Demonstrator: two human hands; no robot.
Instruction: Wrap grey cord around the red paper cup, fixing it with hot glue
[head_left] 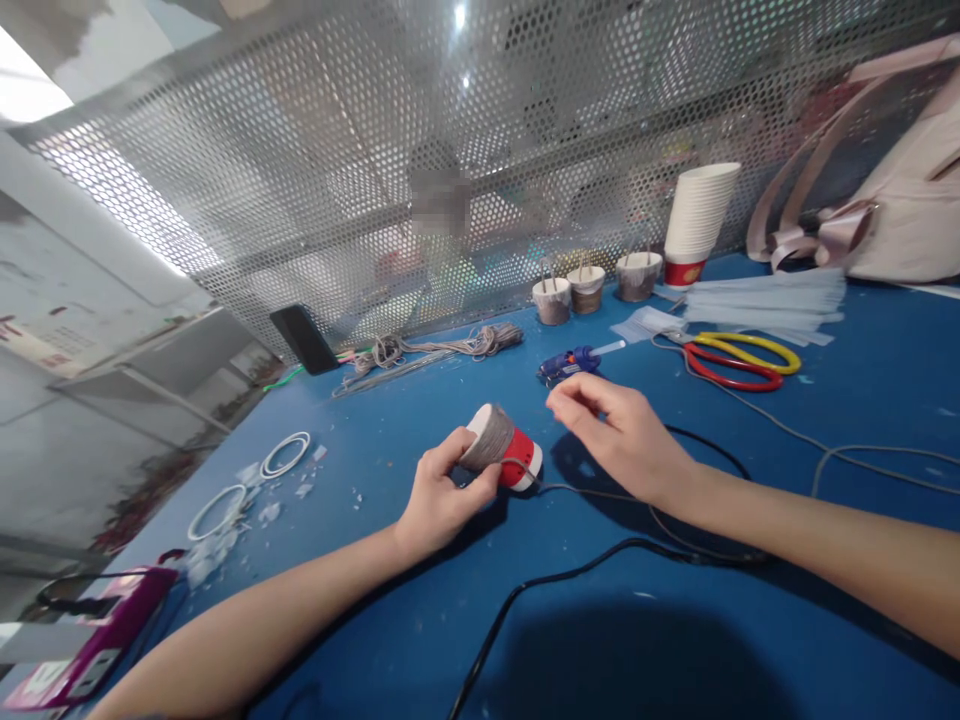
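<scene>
My left hand (pixel 448 492) is wrapped round a red and white paper cup (pixel 525 452), tilted on its side just above the blue table. Grey cord (pixel 495 434) is wound round the cup's upper part, and a loose length trails from it to the right, passing under my right forearm. To the right of the cup my right hand (pixel 626 432) is raised, its fingers curled with thumb and fingertips close together. Whatever is between them, if anything, cannot be made out. Just beyond these fingertips lies a blue glue gun (pixel 568 364) with a clear stick in its back.
Behind stand several cord-wrapped cups (pixel 552 302), a stack of paper cups (pixel 699 225) and a pink bag (pixel 911 200). Scissors (pixel 739 362) lie beside white strips (pixel 765 303). Cord bundles (pixel 480 343), a phone (pixel 304 338), white rings (pixel 285 455) and a power strip (pixel 105 640) lie leftward. A black cable (pixel 517 592) crosses the front.
</scene>
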